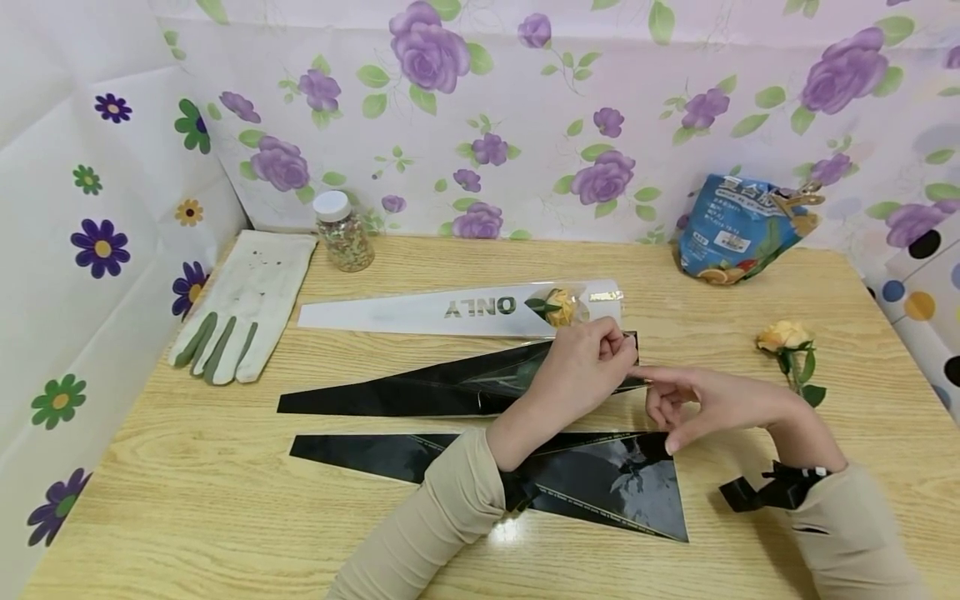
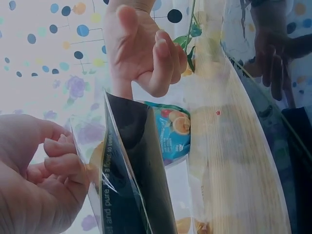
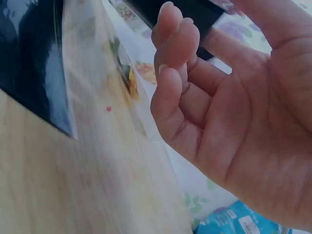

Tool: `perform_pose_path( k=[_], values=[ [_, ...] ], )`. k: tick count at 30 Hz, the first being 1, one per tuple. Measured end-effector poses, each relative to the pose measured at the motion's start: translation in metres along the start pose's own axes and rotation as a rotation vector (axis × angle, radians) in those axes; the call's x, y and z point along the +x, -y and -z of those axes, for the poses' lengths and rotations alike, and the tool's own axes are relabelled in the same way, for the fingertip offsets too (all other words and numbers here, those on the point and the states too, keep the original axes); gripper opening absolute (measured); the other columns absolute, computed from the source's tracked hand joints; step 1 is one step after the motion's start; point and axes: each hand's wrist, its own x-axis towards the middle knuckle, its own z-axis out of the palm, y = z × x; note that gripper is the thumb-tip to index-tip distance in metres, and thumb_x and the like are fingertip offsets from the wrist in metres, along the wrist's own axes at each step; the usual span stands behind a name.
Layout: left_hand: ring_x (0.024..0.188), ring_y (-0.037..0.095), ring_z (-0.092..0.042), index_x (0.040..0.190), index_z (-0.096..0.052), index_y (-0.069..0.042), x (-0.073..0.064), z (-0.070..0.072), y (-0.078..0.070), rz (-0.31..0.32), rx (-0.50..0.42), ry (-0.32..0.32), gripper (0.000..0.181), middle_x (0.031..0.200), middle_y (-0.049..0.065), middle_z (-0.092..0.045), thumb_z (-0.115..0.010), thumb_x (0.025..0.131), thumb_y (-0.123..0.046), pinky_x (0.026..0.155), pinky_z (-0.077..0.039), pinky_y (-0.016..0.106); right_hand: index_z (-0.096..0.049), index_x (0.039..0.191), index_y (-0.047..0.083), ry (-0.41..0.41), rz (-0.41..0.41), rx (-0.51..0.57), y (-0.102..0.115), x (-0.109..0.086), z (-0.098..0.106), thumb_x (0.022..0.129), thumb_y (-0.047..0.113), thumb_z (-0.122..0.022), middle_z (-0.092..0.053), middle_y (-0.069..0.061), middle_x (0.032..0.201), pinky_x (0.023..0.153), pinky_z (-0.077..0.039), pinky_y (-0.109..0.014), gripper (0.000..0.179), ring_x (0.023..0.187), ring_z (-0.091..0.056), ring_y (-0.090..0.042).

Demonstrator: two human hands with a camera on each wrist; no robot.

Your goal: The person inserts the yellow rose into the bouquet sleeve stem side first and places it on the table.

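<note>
My left hand (image 1: 577, 371) pinches the clear film at the wide open end of a black flower wrapping sleeve (image 1: 390, 390). In the left wrist view, the mouth of this sleeve (image 2: 129, 126) gapes, its film and black back standing apart. My right hand (image 1: 720, 402) points its index finger into that mouth, the other fingers loosely curled with nothing in them; the fingertip is hidden in the right wrist view. Behind lies a white sleeve (image 1: 375, 317) lettered ONLY, with a yellow rose (image 1: 559, 308) inside. A second black sleeve (image 1: 637, 483) lies flat in front, partly under my left forearm.
A loose yellow rose (image 1: 783, 336) with a leafy stem lies at the right. A clipped blue bag (image 1: 731, 229) stands at the back right. At the back left are a white-lidded jar (image 1: 345, 233) and a work glove (image 1: 251, 292). Patterned sheets border the wooden table (image 1: 187, 500).
</note>
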Motion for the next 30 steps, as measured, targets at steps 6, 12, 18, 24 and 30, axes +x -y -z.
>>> perform_pose_path(
  k=[6, 12, 18, 24, 30],
  values=[
    [0.043, 0.007, -0.038, 0.071, -0.053, -0.015, 0.001, -0.003, 0.003, -0.036, 0.019, 0.021, 0.025, 0.05, -0.005, -0.043, -0.052, 0.095, -0.022, 0.045, -0.031, 0.016, -0.022, 0.146, 0.004, 0.028, 0.008, 0.011, 0.0, 0.005, -0.004, 0.082, -0.002, -0.067, -0.056, -0.013, 0.091, 0.066, -0.049, -0.03, 0.078, 0.072, -0.055, -0.015],
    [0.042, 0.006, -0.038, 0.071, -0.051, -0.015, 0.002, -0.007, 0.007, -0.024, 0.093, 0.051, 0.025, 0.05, -0.006, -0.043, -0.053, 0.095, -0.023, 0.044, -0.031, 0.015, -0.028, 0.145, 0.008, 0.012, -0.08, -0.021, -0.001, -0.001, 0.0, 0.084, -0.001, -0.066, -0.058, -0.016, 0.119, 0.086, -0.047, -0.033, 0.073, 0.105, -0.058, -0.02],
    [0.046, 0.007, -0.043, 0.073, -0.052, -0.016, 0.001, -0.013, 0.011, 0.027, 0.154, 0.146, 0.026, 0.056, -0.005, -0.048, -0.051, 0.096, -0.028, 0.046, -0.035, 0.016, -0.041, 0.14, 0.017, -0.04, -0.304, -0.149, 0.0, -0.004, 0.0, 0.084, 0.019, -0.07, -0.046, -0.008, 0.139, 0.099, -0.039, -0.036, 0.062, 0.126, -0.045, -0.014],
    [0.052, 0.007, -0.046, 0.079, -0.055, -0.016, 0.003, -0.008, 0.017, 0.042, 0.215, 0.346, 0.025, 0.065, -0.004, -0.052, -0.059, 0.092, -0.036, 0.05, -0.037, 0.016, -0.046, 0.135, 0.006, -0.062, -0.38, -0.156, -0.001, 0.001, -0.002, 0.085, 0.031, -0.069, -0.049, -0.014, 0.135, 0.099, -0.035, -0.055, 0.06, 0.125, -0.044, -0.037],
    [0.072, 0.009, -0.049, 0.1, -0.054, -0.016, 0.004, 0.01, 0.015, 0.026, 0.338, 0.436, 0.037, 0.087, -0.002, -0.053, -0.071, 0.08, -0.041, 0.063, -0.04, 0.019, -0.049, 0.134, 0.014, -0.069, -0.385, -0.154, -0.003, 0.0, -0.001, 0.088, 0.029, -0.065, -0.045, -0.014, 0.139, 0.1, -0.036, -0.051, 0.05, 0.129, -0.038, -0.04]
  ],
)
